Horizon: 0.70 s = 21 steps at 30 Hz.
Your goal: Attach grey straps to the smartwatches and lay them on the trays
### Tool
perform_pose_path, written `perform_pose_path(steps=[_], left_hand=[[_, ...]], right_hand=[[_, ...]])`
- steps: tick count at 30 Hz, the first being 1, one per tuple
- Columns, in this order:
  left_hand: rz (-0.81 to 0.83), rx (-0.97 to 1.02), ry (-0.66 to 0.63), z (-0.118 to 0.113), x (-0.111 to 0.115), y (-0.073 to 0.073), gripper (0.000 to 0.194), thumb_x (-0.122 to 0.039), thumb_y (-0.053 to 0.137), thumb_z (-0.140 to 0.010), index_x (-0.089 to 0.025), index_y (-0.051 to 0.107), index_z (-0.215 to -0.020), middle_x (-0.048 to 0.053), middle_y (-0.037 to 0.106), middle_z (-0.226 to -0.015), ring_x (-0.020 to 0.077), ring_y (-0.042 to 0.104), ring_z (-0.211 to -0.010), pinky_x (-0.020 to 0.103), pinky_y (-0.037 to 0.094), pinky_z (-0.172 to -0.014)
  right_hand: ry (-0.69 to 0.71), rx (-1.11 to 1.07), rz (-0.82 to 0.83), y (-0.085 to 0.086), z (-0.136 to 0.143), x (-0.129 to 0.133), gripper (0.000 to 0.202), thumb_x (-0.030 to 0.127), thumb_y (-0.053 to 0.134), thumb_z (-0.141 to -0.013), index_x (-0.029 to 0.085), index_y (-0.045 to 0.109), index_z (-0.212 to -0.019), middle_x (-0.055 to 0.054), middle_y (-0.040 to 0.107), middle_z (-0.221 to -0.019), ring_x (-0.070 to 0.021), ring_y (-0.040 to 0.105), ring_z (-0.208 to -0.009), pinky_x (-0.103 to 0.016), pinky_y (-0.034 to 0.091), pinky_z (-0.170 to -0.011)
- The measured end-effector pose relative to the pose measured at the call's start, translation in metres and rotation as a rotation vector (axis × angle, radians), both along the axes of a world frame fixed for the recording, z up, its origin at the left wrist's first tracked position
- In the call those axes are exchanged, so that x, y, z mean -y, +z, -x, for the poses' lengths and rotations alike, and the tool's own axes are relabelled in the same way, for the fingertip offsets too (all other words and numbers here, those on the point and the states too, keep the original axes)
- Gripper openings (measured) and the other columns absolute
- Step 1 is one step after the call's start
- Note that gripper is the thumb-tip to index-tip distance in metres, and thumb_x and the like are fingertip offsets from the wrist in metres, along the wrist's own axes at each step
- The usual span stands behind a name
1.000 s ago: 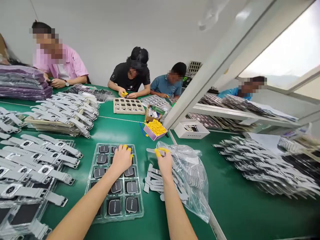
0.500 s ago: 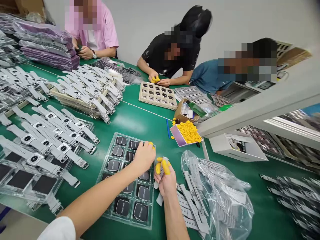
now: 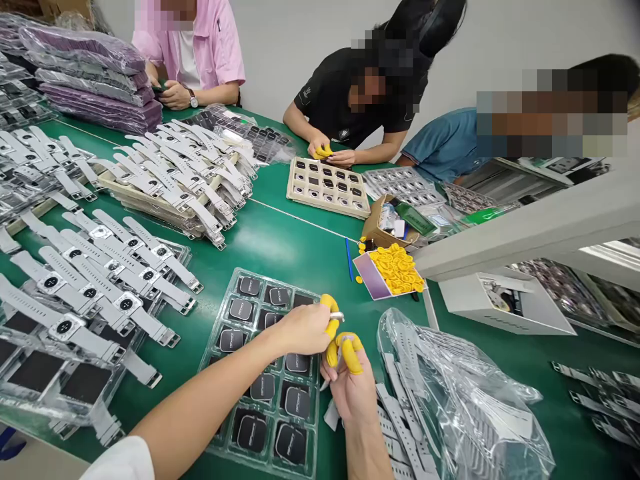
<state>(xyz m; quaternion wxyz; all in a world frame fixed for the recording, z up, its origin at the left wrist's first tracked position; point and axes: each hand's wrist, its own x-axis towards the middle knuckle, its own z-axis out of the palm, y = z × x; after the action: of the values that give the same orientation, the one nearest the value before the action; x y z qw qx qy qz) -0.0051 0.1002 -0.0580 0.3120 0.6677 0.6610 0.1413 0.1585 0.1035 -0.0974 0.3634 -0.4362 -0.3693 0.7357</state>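
Note:
My left hand (image 3: 309,328), with yellow finger cots on its fingertips, pinches a small silver-edged watch case (image 3: 338,316) past the right side of the clear tray (image 3: 314,427). Just below it and close by, my right hand (image 3: 353,383), also in yellow finger cots, grips a grey watch strap (image 3: 341,353), partly hidden by the fingers. The tray holds several square dark watch faces (image 3: 251,432) in separate compartments. More loose grey straps (image 3: 400,420) lie to the right of my right wrist, beside a clear plastic bag of straps (image 3: 465,400).
Finished grey-strapped watches (image 3: 90,292) lie in rows on trays at left, with stacked trays (image 3: 170,217) behind. Yellow finger cots (image 3: 395,267) fill a small box near a blue pen (image 3: 349,259). A co-worker in black (image 3: 350,100) handles parts over a beige tray (image 3: 327,205).
My left hand has moved from over the tray's upper right to beside my right hand, and a watch case now shows in its fingers. The view has shifted slightly.

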Motion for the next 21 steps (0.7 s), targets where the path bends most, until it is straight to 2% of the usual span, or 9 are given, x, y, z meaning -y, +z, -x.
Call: perform_pose_path(steps=[3, 6, 10, 13, 17, 21], left_hand=[[-0.080, 0.143, -0.112, -0.002, 0.002, -0.010, 0.032, -0.015, 0.050, -0.097, -0.017, 0.052, -0.129, 0.011, 0.071, -0.119, 0.0228, 0.072, -0.106, 0.031, 0.058, -0.086], [-0.216, 0.240, -0.190, -0.003, 0.003, -0.022, 0.043, -0.007, 0.046, -0.094, -0.017, 0.054, -0.136, 0.013, 0.064, -0.132, 0.0233, 0.065, -0.123, 0.034, 0.054, -0.103], [-0.302, 0.313, -0.235, -0.001, 0.004, -0.028, 0.051, -0.003, 0.043, -0.091, -0.017, 0.058, -0.137, 0.011, 0.065, -0.133, 0.0219, 0.062, -0.127, 0.034, 0.051, -0.110], [-0.303, 0.359, -0.228, 0.001, 0.004, -0.025, 0.049, -0.003, 0.041, -0.093, -0.017, 0.061, -0.135, 0.011, 0.067, -0.133, 0.0210, 0.063, -0.126, 0.034, 0.051, -0.110], [-0.302, 0.391, -0.166, 0.002, 0.003, -0.022, 0.041, -0.010, 0.041, -0.098, -0.020, 0.063, -0.132, 0.010, 0.068, -0.132, 0.0201, 0.065, -0.121, 0.034, 0.052, -0.108], [-0.331, 0.416, -0.098, 0.000, 0.002, -0.025, 0.042, -0.009, 0.040, -0.098, -0.019, 0.063, -0.131, 0.010, 0.069, -0.132, 0.0209, 0.065, -0.123, 0.035, 0.052, -0.108]], right_hand=[[0.028, 0.010, -0.010, 0.004, 0.001, 0.003, 0.046, 0.061, 0.084, -0.077, 0.023, 0.059, -0.079, 0.008, 0.048, -0.053, -0.0079, 0.034, -0.041, -0.022, 0.033, -0.041], [0.047, 0.005, -0.032, 0.008, -0.002, 0.003, 0.045, 0.061, 0.083, -0.079, 0.021, 0.061, -0.081, 0.007, 0.049, -0.054, -0.0079, 0.036, -0.042, -0.023, 0.036, -0.042], [0.153, -0.007, -0.023, 0.011, -0.010, -0.002, 0.044, 0.059, 0.083, -0.080, 0.020, 0.063, -0.082, 0.007, 0.049, -0.050, -0.0079, 0.033, -0.040, -0.022, 0.033, -0.040], [0.188, -0.043, 0.012, 0.011, -0.011, -0.005, 0.044, 0.057, 0.085, -0.079, 0.019, 0.062, -0.078, 0.008, 0.046, -0.048, -0.0063, 0.031, -0.039, -0.020, 0.029, -0.039], [0.107, -0.106, 0.034, 0.010, -0.007, -0.010, 0.047, 0.058, 0.088, -0.074, 0.020, 0.061, -0.081, 0.010, 0.043, -0.048, -0.0050, 0.026, -0.039, -0.017, 0.025, -0.037], [0.038, -0.143, 0.026, 0.009, -0.003, -0.013, 0.050, 0.059, 0.088, -0.074, 0.021, 0.056, -0.078, 0.010, 0.044, -0.050, -0.0046, 0.025, -0.039, -0.017, 0.025, -0.037]])
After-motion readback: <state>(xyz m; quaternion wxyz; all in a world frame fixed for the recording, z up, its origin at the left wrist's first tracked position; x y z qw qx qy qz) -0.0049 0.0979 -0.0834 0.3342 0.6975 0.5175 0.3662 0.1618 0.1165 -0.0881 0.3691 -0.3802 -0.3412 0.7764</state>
